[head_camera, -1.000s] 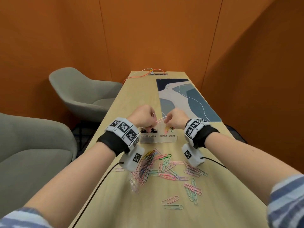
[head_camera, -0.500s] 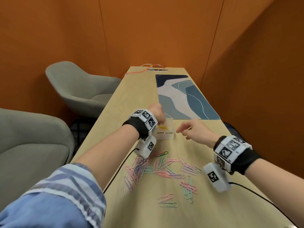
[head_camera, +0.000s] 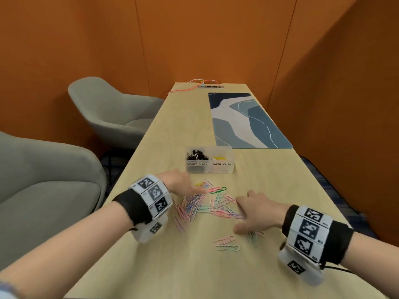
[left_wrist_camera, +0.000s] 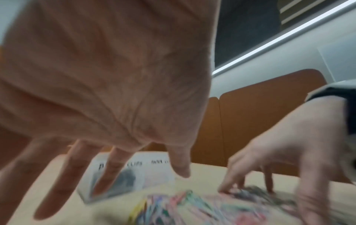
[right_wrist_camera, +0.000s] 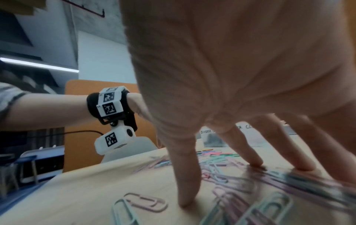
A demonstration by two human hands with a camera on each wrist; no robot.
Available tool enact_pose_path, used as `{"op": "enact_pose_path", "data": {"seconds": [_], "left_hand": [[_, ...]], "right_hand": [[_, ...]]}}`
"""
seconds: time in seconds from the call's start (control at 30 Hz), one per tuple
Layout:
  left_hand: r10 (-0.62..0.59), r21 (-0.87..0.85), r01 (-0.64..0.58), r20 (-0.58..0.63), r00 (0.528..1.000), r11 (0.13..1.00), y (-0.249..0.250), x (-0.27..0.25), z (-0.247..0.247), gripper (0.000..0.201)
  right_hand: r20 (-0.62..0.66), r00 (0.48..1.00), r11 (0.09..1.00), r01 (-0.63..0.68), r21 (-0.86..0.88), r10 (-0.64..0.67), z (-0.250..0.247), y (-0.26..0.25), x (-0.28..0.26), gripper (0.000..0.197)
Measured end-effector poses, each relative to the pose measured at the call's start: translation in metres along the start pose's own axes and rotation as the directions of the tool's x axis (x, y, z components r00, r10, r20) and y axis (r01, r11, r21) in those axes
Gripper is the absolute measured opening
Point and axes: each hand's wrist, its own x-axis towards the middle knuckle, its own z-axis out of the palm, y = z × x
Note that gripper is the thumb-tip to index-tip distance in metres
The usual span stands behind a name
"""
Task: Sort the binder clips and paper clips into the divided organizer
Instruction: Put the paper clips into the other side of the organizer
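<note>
A clear organizer (head_camera: 209, 169) stands mid-table. Its left compartment, labelled BINDER CLIPS, holds black binder clips (head_camera: 196, 156); the right one, labelled PAPER CLIPS, holds a yellow clip (head_camera: 219, 158). In front of it lies a pile of coloured paper clips (head_camera: 207, 205) (left_wrist_camera: 192, 208) (right_wrist_camera: 221, 161). My left hand (head_camera: 191, 187) hovers over the pile's left edge with straight, spread fingers (left_wrist_camera: 181, 170) and holds nothing. My right hand (head_camera: 241, 215) has its fingers spread, with the fingertips (right_wrist_camera: 254, 162) pressing on clips at the pile's right side. The thumb rests on the table.
Two loose paper clips (head_camera: 226, 243) lie nearer to me on the wooden table (head_camera: 172, 266). A blue patterned desk mat (head_camera: 248, 121) lies beyond the organizer, and an orange cable (head_camera: 190, 88) at the far end. Grey armchairs (head_camera: 112, 113) stand off the table's left edge.
Both hands have come back from the organizer to the pile. The pink clip they held together one second ago is gone from them; the left hand was over the paper-clip compartment half a second ago.
</note>
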Motion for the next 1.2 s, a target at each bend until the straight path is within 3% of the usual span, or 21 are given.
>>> {"op": "enact_pose_path", "data": {"seconds": [0.1,0.23,0.3,0.4,0.57,0.7,0.87,1.03,1.2], "left_hand": [[0.067,-0.016,-0.067,-0.025,0.997,0.998,0.011,-0.001,0.018,0.088],[0.139,-0.02,-0.144,-0.165,0.976,0.989,0.025,0.011,0.016,0.063],[0.158,-0.017,-0.166,-0.23,0.96,0.986,0.028,0.017,0.013,0.041],[0.183,-0.011,-0.193,-0.26,0.948,0.981,0.028,0.02,0.01,0.026],[0.217,-0.113,-0.258,-0.288,0.933,0.959,0.019,0.018,0.003,0.026],[0.214,-0.32,-0.3,-0.277,0.937,0.899,0.012,0.018,-0.011,0.027],[0.184,-0.535,-0.315,-0.284,0.941,0.784,0.012,0.021,-0.033,0.028],[0.139,-0.549,-0.301,-0.316,0.938,0.78,0.016,0.03,-0.053,0.024],[0.078,-0.632,-0.253,-0.292,0.953,0.733,0.028,0.042,-0.073,0.021]], "right_hand": [[-0.109,0.993,0.999,0.044,0.02,-0.042,0.0,-0.013,0.006,0.019],[-0.267,0.958,0.994,0.108,-0.011,-0.107,-0.005,-0.021,0.017,0.009],[-0.3,0.945,0.991,0.126,-0.04,-0.133,-0.006,-0.023,0.022,0.02],[-0.296,0.938,0.983,0.17,-0.066,-0.182,-0.008,-0.025,0.029,0.021],[-0.257,0.959,0.97,0.168,0.175,-0.12,-0.031,-0.015,0.04,0.025],[-0.225,0.974,0.865,0.129,0.485,-0.019,-0.059,-0.003,0.05,0.025],[-0.388,0.913,0.773,0.151,0.616,0.13,-0.102,0.001,0.079,0.015],[-0.46,0.869,0.841,0.106,0.53,0.181,-0.116,-0.004,0.106,0.021],[-0.405,0.903,0.87,0.082,0.487,0.141,-0.108,-0.003,0.117,0.025]]}}
